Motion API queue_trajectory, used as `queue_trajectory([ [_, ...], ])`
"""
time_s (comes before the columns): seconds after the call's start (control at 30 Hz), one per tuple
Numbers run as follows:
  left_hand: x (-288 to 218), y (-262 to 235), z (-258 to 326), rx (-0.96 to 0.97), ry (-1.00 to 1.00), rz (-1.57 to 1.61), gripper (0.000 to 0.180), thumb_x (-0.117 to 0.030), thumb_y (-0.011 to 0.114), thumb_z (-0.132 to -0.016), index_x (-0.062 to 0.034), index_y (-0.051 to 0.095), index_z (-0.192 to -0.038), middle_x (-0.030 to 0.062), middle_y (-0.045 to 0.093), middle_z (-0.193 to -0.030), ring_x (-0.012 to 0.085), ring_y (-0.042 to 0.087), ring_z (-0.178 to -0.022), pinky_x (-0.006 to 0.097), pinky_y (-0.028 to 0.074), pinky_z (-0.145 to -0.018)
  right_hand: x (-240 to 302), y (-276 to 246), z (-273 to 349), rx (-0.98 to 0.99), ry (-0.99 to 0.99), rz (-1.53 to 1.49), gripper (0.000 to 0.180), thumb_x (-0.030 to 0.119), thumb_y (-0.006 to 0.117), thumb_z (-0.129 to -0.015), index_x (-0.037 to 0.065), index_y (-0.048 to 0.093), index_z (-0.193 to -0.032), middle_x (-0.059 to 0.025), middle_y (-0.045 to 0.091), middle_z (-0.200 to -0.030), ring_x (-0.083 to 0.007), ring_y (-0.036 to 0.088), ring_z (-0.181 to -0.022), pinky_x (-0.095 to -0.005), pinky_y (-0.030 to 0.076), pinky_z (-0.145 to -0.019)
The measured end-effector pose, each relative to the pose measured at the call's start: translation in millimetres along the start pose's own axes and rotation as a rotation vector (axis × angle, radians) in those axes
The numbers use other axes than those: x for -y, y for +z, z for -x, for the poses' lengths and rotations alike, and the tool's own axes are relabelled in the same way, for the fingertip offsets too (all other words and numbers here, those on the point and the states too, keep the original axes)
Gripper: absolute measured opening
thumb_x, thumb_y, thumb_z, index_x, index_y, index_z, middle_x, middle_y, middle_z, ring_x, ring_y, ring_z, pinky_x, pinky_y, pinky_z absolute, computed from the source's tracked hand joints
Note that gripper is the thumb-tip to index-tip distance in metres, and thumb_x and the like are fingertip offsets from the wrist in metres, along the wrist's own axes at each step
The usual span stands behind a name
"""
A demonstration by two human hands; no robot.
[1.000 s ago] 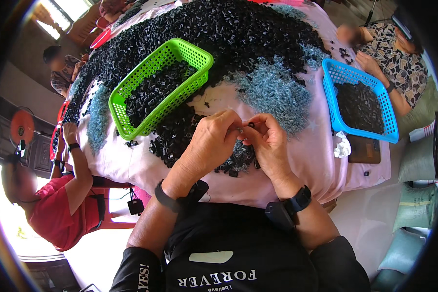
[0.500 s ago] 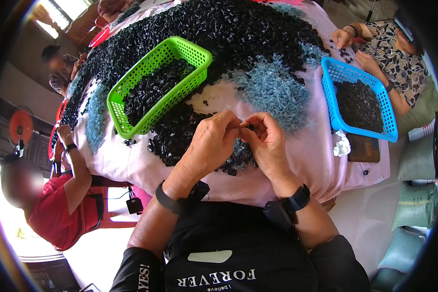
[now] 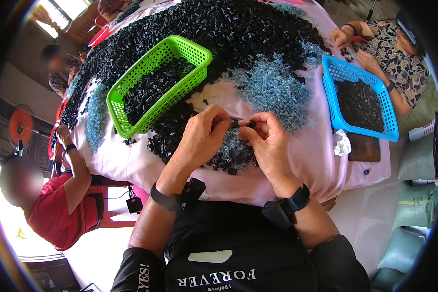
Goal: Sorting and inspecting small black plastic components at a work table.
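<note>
My right hand pinches a small black plastic piece between thumb and fingertips. To its left, apart from it by a small gap, my left hand is closed with thumb and index finger together. Anything between those fingertips is too small or hidden to make out. Below and between the hands lies a small heap of translucent blue pieces mixed with black ones. More black pieces lie beside my left hand, partly covered by it. Beyond my right hand spreads a larger pile of translucent blue pieces.
A green basket of black pieces stands at the left, a blue basket of black pieces at the right. A huge black heap covers the far pink-clothed table. Crumpled white tissue lies near the blue basket. Other people work around the table.
My hands have parted: the left has drawn back leftward from the right. The black piece stays in my right fingertips, and the small blue heap between the hands shows more.
</note>
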State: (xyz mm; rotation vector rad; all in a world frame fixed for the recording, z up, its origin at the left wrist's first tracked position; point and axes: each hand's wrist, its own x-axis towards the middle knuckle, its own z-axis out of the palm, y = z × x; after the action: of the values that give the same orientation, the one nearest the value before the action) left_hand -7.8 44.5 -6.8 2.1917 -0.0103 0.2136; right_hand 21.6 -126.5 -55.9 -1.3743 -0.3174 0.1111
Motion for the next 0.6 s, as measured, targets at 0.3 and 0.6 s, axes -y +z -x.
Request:
queue_trajectory([
  [0.3, 6.8, -2.7, -4.0, 0.081, -0.052, 0.073, 0.011, -0.001, 0.065, -0.091, 0.0045, 0.063, -0.101, 0.0061, 0.068, -0.085, 0.01, 0.062, -0.081, 0.028, 0.051, -0.074, -12.6, -3.0, -4.2, -0.027, -0.074, -0.016, 0.023, -0.006, 0.067, -0.094, -0.004, 0.066, -0.117, -0.0088, 0.073, -0.099, -0.0116, 0.071, -0.089, -0.023, 0.057, -0.08],
  [0.6, -2.3, 1.0, -6.5, 0.055, -0.002, 0.04, 0.011, 0.002, 0.064, -0.09, 0.0043, 0.063, -0.1, 0.0063, 0.067, -0.085, 0.009, 0.061, -0.08, 0.027, 0.051, -0.074, -14.9, -5.0, -5.4, -0.034, -0.046, 0.002, 0.019, -0.007, 0.068, -0.092, -0.005, 0.069, -0.11, -0.0085, 0.071, -0.098, -0.0133, 0.072, -0.089, -0.0237, 0.058, -0.079],
])
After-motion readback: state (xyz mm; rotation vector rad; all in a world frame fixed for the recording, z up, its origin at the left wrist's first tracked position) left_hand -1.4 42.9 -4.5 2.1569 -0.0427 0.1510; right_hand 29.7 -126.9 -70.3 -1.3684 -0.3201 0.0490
